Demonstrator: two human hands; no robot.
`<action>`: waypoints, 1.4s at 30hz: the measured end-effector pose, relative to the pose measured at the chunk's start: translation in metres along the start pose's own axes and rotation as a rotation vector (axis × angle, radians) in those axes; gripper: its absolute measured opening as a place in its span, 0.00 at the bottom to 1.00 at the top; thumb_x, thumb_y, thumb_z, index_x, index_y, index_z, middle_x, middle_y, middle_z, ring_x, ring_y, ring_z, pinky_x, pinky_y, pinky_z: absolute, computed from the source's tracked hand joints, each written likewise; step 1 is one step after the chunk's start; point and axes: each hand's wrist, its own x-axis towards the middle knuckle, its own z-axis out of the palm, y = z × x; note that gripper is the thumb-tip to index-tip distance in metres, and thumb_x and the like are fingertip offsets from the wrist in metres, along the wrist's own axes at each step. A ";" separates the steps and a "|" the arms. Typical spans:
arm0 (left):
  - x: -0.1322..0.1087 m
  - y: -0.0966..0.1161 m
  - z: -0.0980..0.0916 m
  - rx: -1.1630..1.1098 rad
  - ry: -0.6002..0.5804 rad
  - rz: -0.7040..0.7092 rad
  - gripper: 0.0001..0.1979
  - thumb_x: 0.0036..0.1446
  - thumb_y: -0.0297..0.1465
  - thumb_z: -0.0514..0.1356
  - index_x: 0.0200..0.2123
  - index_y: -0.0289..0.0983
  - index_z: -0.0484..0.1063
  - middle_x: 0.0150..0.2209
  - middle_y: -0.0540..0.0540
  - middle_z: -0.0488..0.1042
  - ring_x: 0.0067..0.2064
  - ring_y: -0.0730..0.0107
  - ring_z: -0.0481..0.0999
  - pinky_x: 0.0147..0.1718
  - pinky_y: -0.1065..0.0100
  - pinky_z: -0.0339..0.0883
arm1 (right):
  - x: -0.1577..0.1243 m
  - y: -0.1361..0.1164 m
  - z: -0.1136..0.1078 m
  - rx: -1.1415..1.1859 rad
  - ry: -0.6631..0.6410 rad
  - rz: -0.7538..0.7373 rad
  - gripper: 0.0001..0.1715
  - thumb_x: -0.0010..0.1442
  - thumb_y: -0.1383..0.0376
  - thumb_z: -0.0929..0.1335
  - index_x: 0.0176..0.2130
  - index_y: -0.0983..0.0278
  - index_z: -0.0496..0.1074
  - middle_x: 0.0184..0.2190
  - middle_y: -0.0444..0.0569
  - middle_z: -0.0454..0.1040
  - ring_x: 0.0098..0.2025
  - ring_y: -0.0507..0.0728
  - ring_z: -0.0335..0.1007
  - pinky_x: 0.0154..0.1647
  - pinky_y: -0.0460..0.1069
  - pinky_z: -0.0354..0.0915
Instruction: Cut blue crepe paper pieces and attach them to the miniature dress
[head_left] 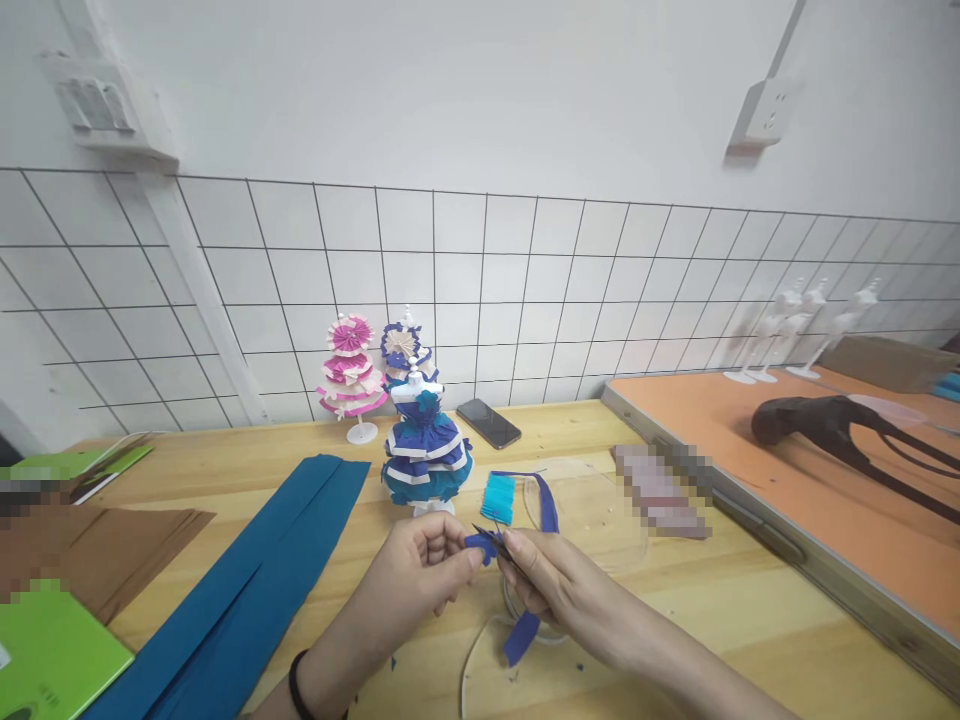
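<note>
In the head view, my left hand (433,562) pinches a small piece of purple-blue crepe paper (480,546) between thumb and fingers. My right hand (551,580) is closed around what look like small dark scissors (487,534), their thin pointed tips at that paper; the handles are hidden in the hand. Just behind the hands is a white dress-form stand (415,388) wearing layered blue, white and teal ruffles (426,455). A turquoise fringed paper piece (497,497) lies beyond the fingers. A purple paper strip (523,637) runs by my right hand.
Pink (351,365) and purple-cream (403,343) dressed stands are behind, beside a phone (489,423). Folded teal paper (247,580), brown paper (142,550) and a green packet (64,650) lie left. To the right, an orange-topped table (720,425) bears white stands and a dark brown object (810,430).
</note>
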 end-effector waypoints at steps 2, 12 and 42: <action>0.000 -0.001 0.000 0.000 0.000 0.004 0.09 0.46 0.34 0.59 0.24 0.35 0.64 0.18 0.55 0.60 0.18 0.80 0.58 0.15 0.76 0.54 | 0.000 0.000 0.000 0.012 -0.003 -0.003 0.26 0.61 0.50 0.49 0.23 0.64 0.54 0.17 0.38 0.51 0.19 0.47 0.46 0.20 0.43 0.47; 0.001 -0.001 0.000 0.014 0.008 0.020 0.09 0.47 0.34 0.58 0.24 0.35 0.64 0.19 0.55 0.60 0.19 0.80 0.58 0.16 0.76 0.54 | 0.000 0.000 -0.001 0.033 -0.011 -0.026 0.24 0.62 0.52 0.49 0.23 0.63 0.53 0.17 0.38 0.50 0.19 0.48 0.45 0.20 0.43 0.47; 0.004 -0.015 0.004 -0.063 0.002 0.052 0.09 0.48 0.35 0.58 0.24 0.35 0.65 0.16 0.56 0.59 0.16 0.82 0.56 0.15 0.77 0.52 | 0.001 0.000 0.002 0.039 -0.016 -0.010 0.24 0.63 0.53 0.49 0.23 0.64 0.53 0.18 0.38 0.49 0.20 0.47 0.44 0.20 0.43 0.46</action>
